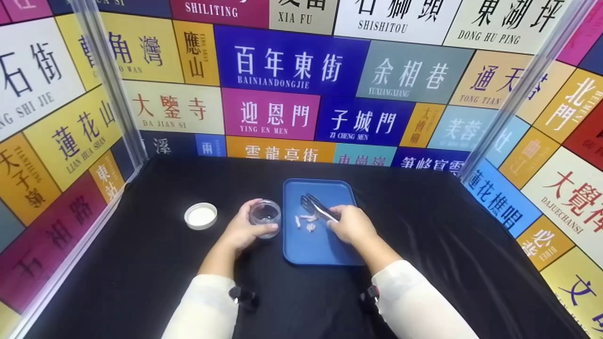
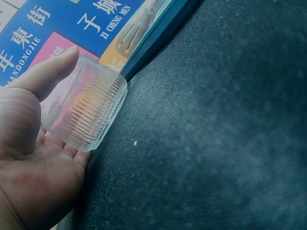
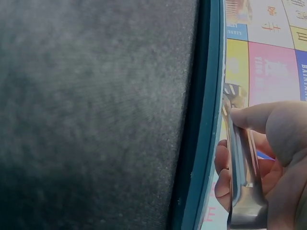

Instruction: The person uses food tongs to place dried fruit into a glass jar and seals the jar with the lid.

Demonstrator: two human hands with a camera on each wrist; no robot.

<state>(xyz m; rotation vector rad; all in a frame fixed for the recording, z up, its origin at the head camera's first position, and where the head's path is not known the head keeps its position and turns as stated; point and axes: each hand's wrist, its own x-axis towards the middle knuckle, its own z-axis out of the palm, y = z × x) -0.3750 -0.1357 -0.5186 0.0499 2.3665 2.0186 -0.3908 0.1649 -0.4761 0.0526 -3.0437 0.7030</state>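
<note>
Slotted metal tongs (image 1: 325,211) reach over the blue tray (image 1: 315,252), their heads pointing away from the person and toward the tray's far left. The right hand (image 1: 353,226) grips them, thumb on one arm and fingers curled round the other side; whether the heads pinch anything, I cannot tell. Several small pale pieces (image 1: 311,227) lie loosely grouped on the tray, on the person's side of the tong heads.

Just beside the tray's left edge, the left hand (image 1: 245,228) holds a clear jar (image 1: 265,208), its thumb across the near side and its fingers round the other. The jar's round mouth is uncovered, and the left wrist view shows vertical ribs on its wall; whether its base touches the table is unclear.

To the left, apart from hand and jar, a white round lid (image 1: 201,216) lies on the black tablecloth (image 1: 155,263). Pale sleeves (image 1: 207,301) cover both forearms. Behind and at both sides stand panels (image 1: 271,113) of coloured signs lettered in Chinese characters and Latin script.
</note>
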